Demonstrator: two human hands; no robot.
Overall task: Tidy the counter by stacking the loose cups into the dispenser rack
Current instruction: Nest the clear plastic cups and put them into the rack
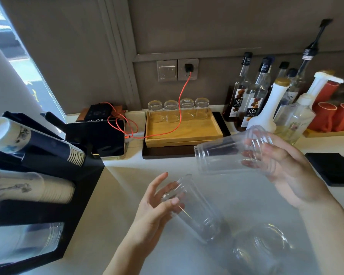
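My right hand grips a clear plastic cup by its rim end, held on its side above the counter with its base pointing left. My left hand closes around the base end of a second clear cup, which slants down to the right. A third clear cup lies on the counter at the lower right. The black dispenser rack stands at the left, holding rows of patterned paper cups and clear cups in its lowest slot.
A wooden tray with several upturned glasses sits at the back, an orange cable draped across it to a dark tablet. Syrup bottles and orange mugs line the back right. A black pad lies right.
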